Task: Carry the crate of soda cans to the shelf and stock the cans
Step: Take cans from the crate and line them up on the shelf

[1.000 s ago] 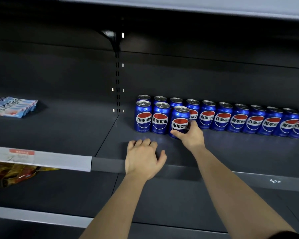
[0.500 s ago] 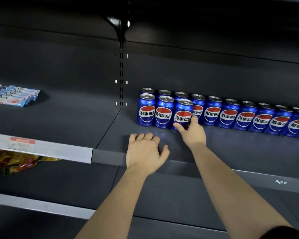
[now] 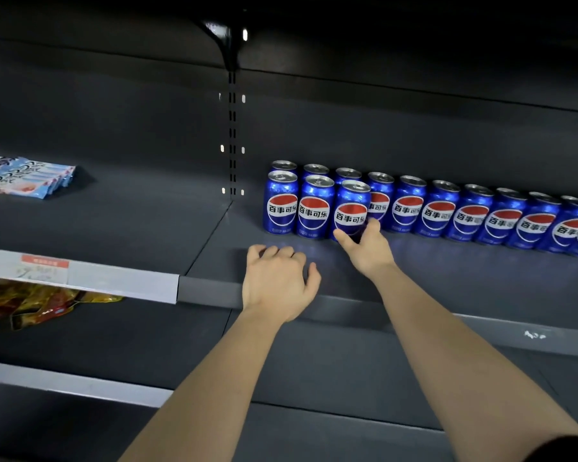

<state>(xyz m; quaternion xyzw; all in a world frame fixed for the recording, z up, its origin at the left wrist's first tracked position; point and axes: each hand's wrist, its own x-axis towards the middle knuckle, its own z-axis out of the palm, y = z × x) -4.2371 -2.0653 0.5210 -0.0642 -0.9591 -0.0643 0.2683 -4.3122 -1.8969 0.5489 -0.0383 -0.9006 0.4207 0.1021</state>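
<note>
Stocking step: the right hand (image 3: 367,250) grips the base of a Pepsi can (image 3: 351,208) standing on the shelf (image 3: 447,281) just beyond it, the left hand (image 3: 277,281) rests empty alongside, and next probably comes a clean release.

**Shop aisle.** Dark metal shelving (image 3: 447,281) is running in tiers, hung on a slotted upright (image 3: 232,135) up and left of the point where the right hand (image 3: 366,250) is gripping a can (image 3: 350,208). Identical blue soda cans (image 3: 471,215) are standing in rows on both sides of the grip, labels facing out. Far to its left, a price strip (image 3: 114,283) is carrying a red-topped label (image 3: 44,261). Snack packets (image 3: 27,178) are lying above that strip, and shiny wrappers (image 3: 30,305) below it.
</note>
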